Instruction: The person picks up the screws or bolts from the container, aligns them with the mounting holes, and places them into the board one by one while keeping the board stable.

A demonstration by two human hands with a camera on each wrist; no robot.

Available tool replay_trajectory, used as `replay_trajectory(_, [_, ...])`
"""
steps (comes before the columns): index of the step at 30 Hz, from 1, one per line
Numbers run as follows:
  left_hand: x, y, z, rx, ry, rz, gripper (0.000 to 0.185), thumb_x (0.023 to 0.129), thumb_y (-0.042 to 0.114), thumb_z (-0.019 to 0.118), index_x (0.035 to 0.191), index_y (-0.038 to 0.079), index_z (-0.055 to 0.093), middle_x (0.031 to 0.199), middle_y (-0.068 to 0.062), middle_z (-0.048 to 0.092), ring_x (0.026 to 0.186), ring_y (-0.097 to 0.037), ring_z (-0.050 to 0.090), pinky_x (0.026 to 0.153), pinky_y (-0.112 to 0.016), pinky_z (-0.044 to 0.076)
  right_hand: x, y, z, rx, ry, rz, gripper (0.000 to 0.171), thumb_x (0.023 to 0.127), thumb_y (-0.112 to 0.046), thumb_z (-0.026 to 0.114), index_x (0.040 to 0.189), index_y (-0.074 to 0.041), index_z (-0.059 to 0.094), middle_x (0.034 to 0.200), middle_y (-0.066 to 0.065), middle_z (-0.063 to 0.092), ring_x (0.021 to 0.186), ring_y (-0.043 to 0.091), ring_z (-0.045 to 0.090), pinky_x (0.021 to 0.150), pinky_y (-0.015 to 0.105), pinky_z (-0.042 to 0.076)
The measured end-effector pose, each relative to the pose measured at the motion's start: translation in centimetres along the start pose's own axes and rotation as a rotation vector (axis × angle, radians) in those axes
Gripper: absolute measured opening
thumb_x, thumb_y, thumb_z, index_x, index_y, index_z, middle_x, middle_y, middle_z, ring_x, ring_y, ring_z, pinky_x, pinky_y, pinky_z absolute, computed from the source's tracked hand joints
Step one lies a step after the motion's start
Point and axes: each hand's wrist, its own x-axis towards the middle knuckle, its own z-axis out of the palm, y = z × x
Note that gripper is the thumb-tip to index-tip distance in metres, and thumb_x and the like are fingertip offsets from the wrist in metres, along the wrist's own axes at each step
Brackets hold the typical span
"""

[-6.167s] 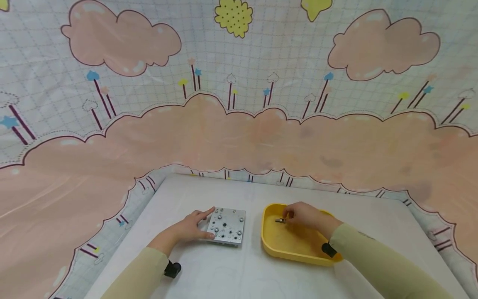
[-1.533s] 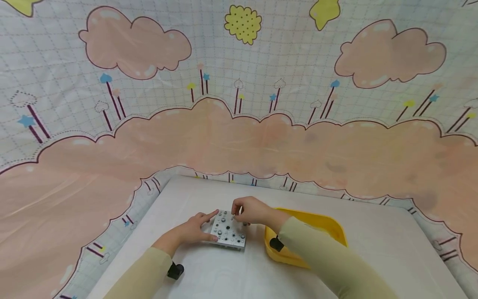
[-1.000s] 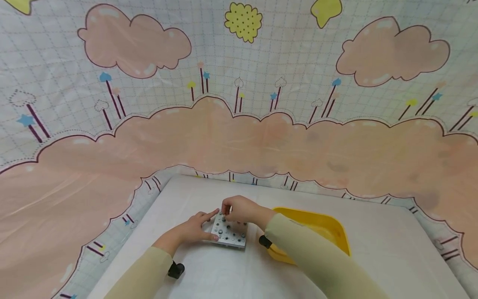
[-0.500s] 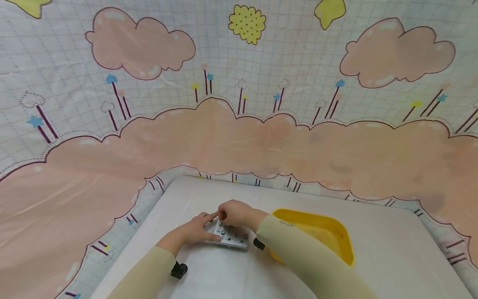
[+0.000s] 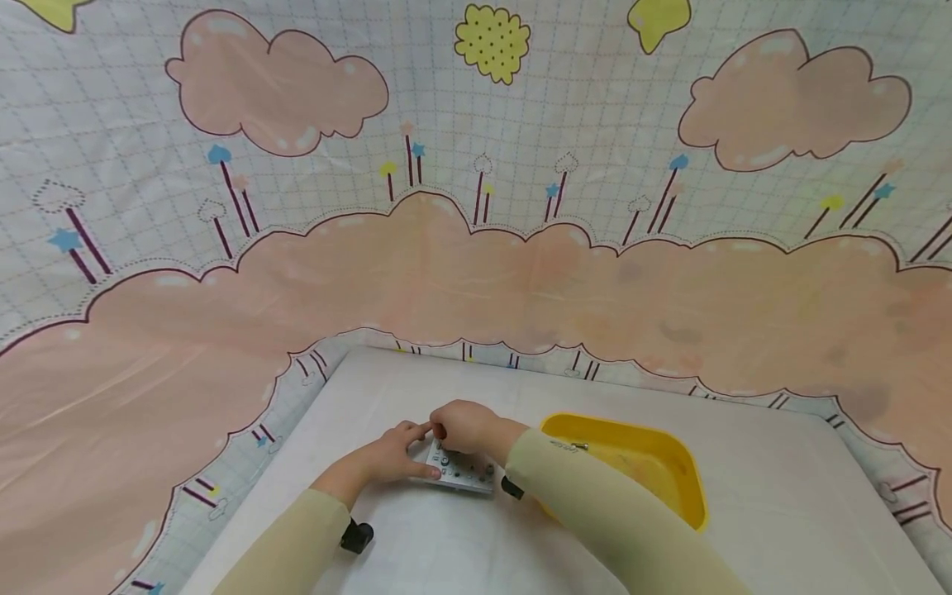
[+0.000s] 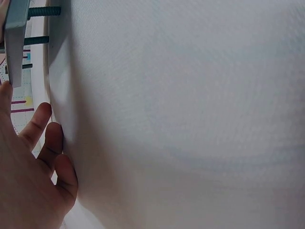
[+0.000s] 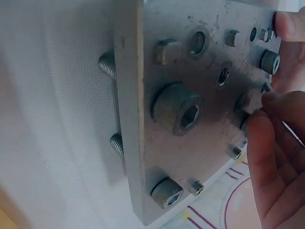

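A silvery metal plate (image 5: 464,478) with holes and several hex-socket bolts stands on the table, threaded ends protruding beneath it. My left hand (image 5: 385,457) steadies its left side; the extended index finger and thumb touch the far and near corners. In the left wrist view, the other left-hand fingers are loosely bent beside the plate (image 6: 18,45). At the plate's far-left part, my right hand (image 5: 468,427) pinches a small screw (image 7: 267,87) between thumb and fingers. Its head is hidden by the fingers. A large socket-head bolt (image 7: 176,109) stands closer to the right wrist camera.
Right of the plate, a yellow tray (image 5: 695,487) lies partly under my right forearm. A small metal screw (image 5: 579,446) lies inside it. White cloth (image 5: 416,545) covers the table, and a patterned curtain (image 5: 476,273) hangs behind it.
My right hand has brought a small screw from the yellow tray to the plate, moving left across it to the far-left corner. The left hand has stayed at the plate's left side.
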Motion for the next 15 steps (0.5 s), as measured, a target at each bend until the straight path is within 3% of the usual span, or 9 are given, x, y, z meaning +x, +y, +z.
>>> replay_trajectory(10, [-0.06, 0.11, -0.19, -0.009, 0.001, 0.005, 0.095, 0.075, 0.053, 0.082, 0.152, 0.015, 0.041, 0.145, -0.011, 0.045, 0.136, -0.036, 0.039, 0.106, -0.06, 0.036, -0.25, -0.65, 0.03, -0.099, 0.009, -0.017, 0.011, 0.093, -0.01, 0.068, 0.088, -0.019, 0.063, 0.086, -0.008, 0.062, 0.078, 0.01, 0.052, 0.077, 0.025, 0.048])
replay_trajectory(15, [-0.14, 0.09, -0.18, -0.018, -0.004, 0.017, 0.095, 0.076, 0.054, 0.081, 0.152, 0.014, 0.041, 0.145, -0.012, 0.044, 0.136, -0.036, 0.039, 0.107, -0.06, 0.035, -0.35, -0.7, 0.06, -0.088, 0.0, -0.028, 0.011, 0.093, -0.007, 0.066, 0.099, -0.016, 0.07, 0.09, -0.008, 0.065, 0.079, 0.01, 0.053, 0.08, 0.025, 0.049])
